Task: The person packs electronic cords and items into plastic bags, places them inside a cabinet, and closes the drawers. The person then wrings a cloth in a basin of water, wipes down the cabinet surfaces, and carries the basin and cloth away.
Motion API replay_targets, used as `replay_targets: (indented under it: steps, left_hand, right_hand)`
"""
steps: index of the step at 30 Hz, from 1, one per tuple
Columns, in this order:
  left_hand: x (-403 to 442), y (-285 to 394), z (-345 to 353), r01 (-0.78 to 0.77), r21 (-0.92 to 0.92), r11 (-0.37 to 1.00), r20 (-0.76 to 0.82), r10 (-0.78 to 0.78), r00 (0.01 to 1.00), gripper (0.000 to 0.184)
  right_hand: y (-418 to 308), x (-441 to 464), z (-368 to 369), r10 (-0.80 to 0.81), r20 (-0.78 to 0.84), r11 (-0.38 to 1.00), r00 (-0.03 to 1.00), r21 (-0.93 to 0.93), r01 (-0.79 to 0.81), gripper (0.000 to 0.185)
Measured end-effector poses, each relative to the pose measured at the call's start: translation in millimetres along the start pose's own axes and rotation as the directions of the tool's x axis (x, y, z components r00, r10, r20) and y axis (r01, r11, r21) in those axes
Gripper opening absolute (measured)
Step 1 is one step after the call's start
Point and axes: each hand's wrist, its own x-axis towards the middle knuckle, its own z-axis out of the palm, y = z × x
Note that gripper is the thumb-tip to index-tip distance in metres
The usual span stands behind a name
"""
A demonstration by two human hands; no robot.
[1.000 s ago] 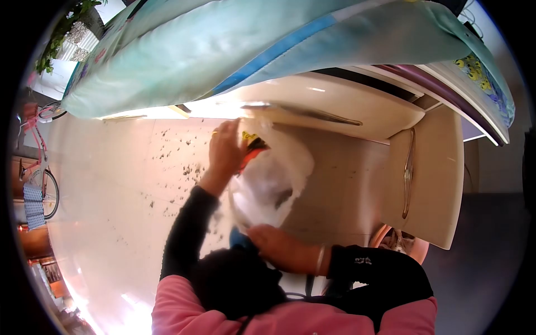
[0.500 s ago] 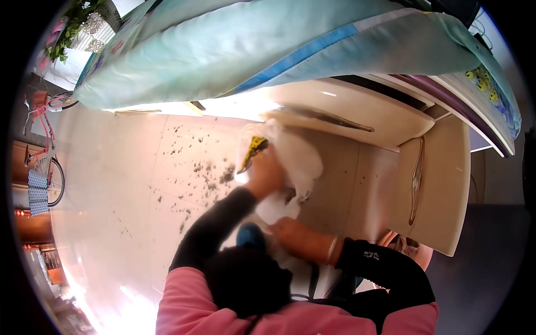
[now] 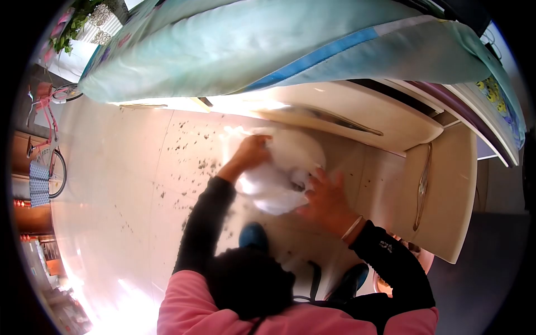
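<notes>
A white plastic bag [image 3: 273, 187] bulges on the tiled floor in front of me, with something dark showing at its right side. At the bag's upper left, my left hand [image 3: 251, 152] is closed on the plastic, its fingertips partly hidden by the bag. To the lower right, my right hand [image 3: 330, 204] has its fingers spread, close beside or just touching the bag; motion blurs it. Dark crumbs [image 3: 206, 166] lie scattered over the floor left of the bag.
A pale drawer front [image 3: 357, 114] and an open cabinet door [image 3: 438, 195] stand beyond and right of the bag. Quilted bedding [image 3: 268, 47] hangs above. My blue shoe [image 3: 254, 237] is near the bag. A pink bicycle [image 3: 53, 139] stands far left.
The yellow-and-black thing in my left hand has gone out of sight, and that hand now holds the bag's edge. My right hand has moved up and right, its fingers opening.
</notes>
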Motion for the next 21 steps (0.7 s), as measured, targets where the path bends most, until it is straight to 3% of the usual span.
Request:
replay_targets:
  steps: [1,2,5,12,15,17,18,20,21]
  left_hand:
    - [-2.1,6.6,-4.3,0.119,-0.063,0.991,0.075,-0.114,0.991,0.051]
    - [8.9,-18.3,-1.1,0.032,-0.207,0.978,0.101,-0.011,0.995,0.055]
    - [0.3,0.4,-8.4,0.125,-0.312,0.942,0.11,-0.095,0.989,0.054]
    - [9.9,-19.8,-4.7,0.018,-0.4,0.916,0.038,-0.002,0.999,0.05]
    - [10.4,-21.2,-2.0,-0.001,-0.291,0.957,-0.018,-0.004,1.0,0.055]
    - [8.9,-20.6,4.7,-0.113,0.017,0.993,-0.241,0.113,0.964,0.048]
    - [5.8,-14.6,5.4,-0.111,0.015,0.994,-0.243,0.111,0.964,0.048]
    - [-1.4,-1.9,5.3,-0.245,0.389,0.888,-0.313,0.377,0.872,0.036]
    - [-1.4,-3.1,7.9,-0.241,0.389,0.889,-0.316,0.374,0.872,0.036]
  right_hand:
    - [1.3,0.9,-1.6,-0.004,0.003,1.0,1.0,0.001,0.004,0.04]
    - [2.4,1.8,-3.0,0.015,0.039,1.0,0.999,0.0,-0.015,0.039]
    - [5.7,2.8,-6.8,0.036,0.073,0.999,0.997,0.0,-0.036,0.037]
    - [11.3,0.3,-7.6,0.093,0.103,0.993,0.99,-0.082,-0.085,0.032]
    - [11.3,-1.4,-8.5,0.103,0.105,0.989,0.989,-0.114,-0.091,0.027]
    - [10.7,-3.6,-10.9,0.091,0.063,0.989,0.994,-0.122,-0.083,0.023]
    - [10.3,-4.0,-13.5,0.081,0.042,0.99,0.996,-0.122,-0.076,0.022]
    - [8.9,-4.6,-20.0,0.081,0.062,0.984,0.995,-0.163,-0.07,0.019]
    - [8.3,-5.3,-22.3,0.086,0.084,0.981,0.993,-0.184,-0.069,0.019]
